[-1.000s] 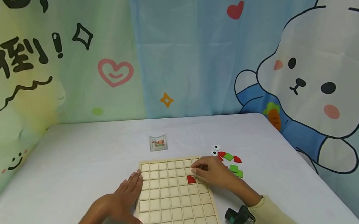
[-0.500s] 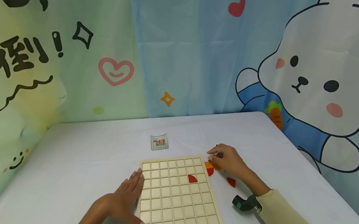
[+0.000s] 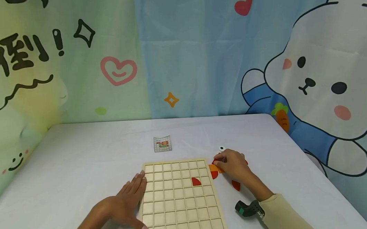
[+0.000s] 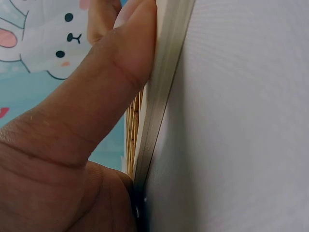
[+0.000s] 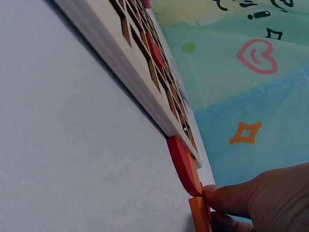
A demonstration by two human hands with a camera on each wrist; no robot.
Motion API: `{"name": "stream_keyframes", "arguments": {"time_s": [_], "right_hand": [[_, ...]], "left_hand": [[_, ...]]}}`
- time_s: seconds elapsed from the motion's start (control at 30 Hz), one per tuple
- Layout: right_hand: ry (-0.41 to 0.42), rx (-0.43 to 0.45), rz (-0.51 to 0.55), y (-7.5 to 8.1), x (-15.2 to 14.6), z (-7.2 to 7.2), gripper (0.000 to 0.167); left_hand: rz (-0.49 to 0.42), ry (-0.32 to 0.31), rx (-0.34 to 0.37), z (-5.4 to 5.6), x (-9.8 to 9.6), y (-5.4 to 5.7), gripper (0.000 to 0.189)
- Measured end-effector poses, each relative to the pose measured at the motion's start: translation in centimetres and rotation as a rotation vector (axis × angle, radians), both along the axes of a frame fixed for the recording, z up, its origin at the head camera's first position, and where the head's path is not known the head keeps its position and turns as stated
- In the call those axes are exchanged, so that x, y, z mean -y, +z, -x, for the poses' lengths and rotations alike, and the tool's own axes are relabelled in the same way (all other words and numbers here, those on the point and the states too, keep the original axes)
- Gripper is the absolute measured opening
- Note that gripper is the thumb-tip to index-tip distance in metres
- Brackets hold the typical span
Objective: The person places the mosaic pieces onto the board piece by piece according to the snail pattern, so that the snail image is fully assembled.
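A light wooden board (image 3: 181, 200) with a grid of square cells lies in front of me. My left hand (image 3: 126, 203) rests along its left edge with the fingers straight; in the left wrist view its thumb (image 4: 104, 82) lies against the board's side. One red quarter-circle tile (image 3: 196, 181) sits in a cell at upper right. Just off the right edge, my right hand (image 3: 232, 163) pinches a red tile (image 3: 215, 160) between thumb and forefinger, its shape mostly hidden. Orange tiles (image 3: 212, 167) and a red rounded tile (image 3: 215, 175) lie under and beside the fingertips.
Another red tile (image 3: 236, 185) lies below the right hand. A round eye piece (image 3: 221, 148) sits beyond it, with more tiles hidden under the hand. A small pattern card (image 3: 162, 144) stands behind the board. A printed curtain (image 3: 180, 59) hangs at the table's back.
My right hand has left the board's upper right and gone to the loose tiles beside it, where thumb and forefinger have closed on a red tile. The left hand stays at the board's edge.
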State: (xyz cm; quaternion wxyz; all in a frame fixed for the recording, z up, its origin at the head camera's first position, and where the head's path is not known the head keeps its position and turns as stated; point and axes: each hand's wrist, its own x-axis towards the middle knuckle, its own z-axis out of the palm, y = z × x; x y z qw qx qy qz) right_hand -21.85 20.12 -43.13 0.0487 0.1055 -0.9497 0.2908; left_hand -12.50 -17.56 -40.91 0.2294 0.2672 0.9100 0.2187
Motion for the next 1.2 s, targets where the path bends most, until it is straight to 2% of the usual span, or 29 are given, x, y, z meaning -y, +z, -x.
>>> {"name": "stream_keyframes", "arguments": {"time_s": [0.33,0.5,0.7,0.9,1.2], "right_hand": [[-0.033,0.048,0.030,-0.23,-0.39,0.18,0.018],[-0.035,0.053,0.029,-0.12,-0.45,0.12,0.016],[-0.009,0.054,0.024,-0.03,-0.44,0.14,0.016],[0.021,0.055,0.039,0.03,-0.40,0.13,0.013],[0.109,0.028,0.118,-0.36,-0.45,0.05,0.013]], "left_hand": [[0.014,0.014,0.002,-0.26,-0.10,0.52,0.139],[-0.001,0.007,0.000,-0.14,0.00,0.25,0.139],[-0.035,0.000,0.011,0.06,0.24,-0.32,0.141],[-0.006,0.008,-0.005,-0.05,0.09,0.02,0.140],[-0.002,-0.003,-0.009,-0.08,-0.02,0.18,0.139]]}}
